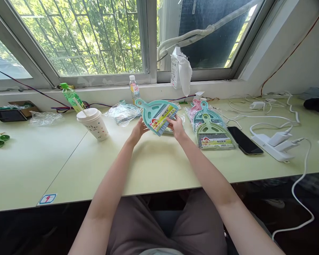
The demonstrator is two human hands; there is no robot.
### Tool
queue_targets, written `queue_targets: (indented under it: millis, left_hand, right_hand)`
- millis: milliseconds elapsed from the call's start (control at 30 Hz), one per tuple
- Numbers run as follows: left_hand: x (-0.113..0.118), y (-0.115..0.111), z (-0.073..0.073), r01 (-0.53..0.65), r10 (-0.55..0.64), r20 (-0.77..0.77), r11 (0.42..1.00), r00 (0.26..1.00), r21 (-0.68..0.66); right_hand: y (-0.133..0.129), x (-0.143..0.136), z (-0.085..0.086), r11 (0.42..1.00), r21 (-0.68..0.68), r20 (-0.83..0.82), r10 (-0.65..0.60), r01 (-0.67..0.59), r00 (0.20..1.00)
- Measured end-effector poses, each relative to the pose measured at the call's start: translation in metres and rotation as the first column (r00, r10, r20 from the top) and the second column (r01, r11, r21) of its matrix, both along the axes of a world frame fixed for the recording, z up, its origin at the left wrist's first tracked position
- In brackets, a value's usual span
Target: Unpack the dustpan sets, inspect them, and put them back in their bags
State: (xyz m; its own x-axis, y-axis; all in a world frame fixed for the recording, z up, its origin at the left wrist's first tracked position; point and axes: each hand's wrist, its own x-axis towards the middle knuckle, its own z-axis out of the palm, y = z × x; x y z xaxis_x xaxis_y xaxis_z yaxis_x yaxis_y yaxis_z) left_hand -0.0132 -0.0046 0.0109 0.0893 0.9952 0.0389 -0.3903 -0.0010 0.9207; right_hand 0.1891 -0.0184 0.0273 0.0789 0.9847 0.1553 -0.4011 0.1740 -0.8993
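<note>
A teal mini dustpan and brush set [155, 113], with a yellow-green printed label across its grey bristles, is held up over the table, tilted. My left hand [138, 131] grips its lower left edge, its fingers partly hidden behind the dustpan. On the opposite side, my right hand [177, 126] pinches the corner by the label. Another plastic-wrapped pack lies partly hidden behind the held set and my right hand. To the right lie several similar sets in clear wrap, a green one [214, 132] in front, a teal one [206, 112] and a pink one [195, 105] behind.
A white paper cup [94, 124] and a green-capped bottle [72, 97] stand left, near crumpled clear plastic [124, 112]. A small bottle [134, 88] stands by the window. Right are a black phone [244, 140], a white power strip [272, 148] and loose cables.
</note>
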Motion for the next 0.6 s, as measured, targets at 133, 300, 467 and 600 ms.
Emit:
queue_targets:
  millis: [133, 300, 467, 600]
  left_hand:
    - [0.009, -0.003, -0.002, -0.244, 0.24, -0.053, 0.964, 0.969, -0.107]
    - [-0.01, 0.006, -0.009, -0.408, 0.408, 0.028, 0.913, 0.913, 0.001]
    - [-0.018, 0.012, -0.014, -0.415, 0.413, 0.078, 0.91, 0.907, 0.001]
    - [-0.019, 0.011, -0.013, -0.421, 0.418, 0.095, 0.907, 0.904, 0.017]
  right_hand:
    - [-0.001, -0.005, 0.001, 0.992, -0.093, 0.168, 0.105, -0.09, 0.98]
    - [-0.002, -0.003, 0.002, 0.92, -0.278, 0.263, 0.348, -0.275, 0.9]
    - [0.005, 0.021, 0.009, 0.982, -0.16, 0.212, 0.136, -0.103, 0.968]
    - [0.015, 0.047, 0.011, 0.939, -0.123, -0.01, -0.324, 0.321, 0.946]
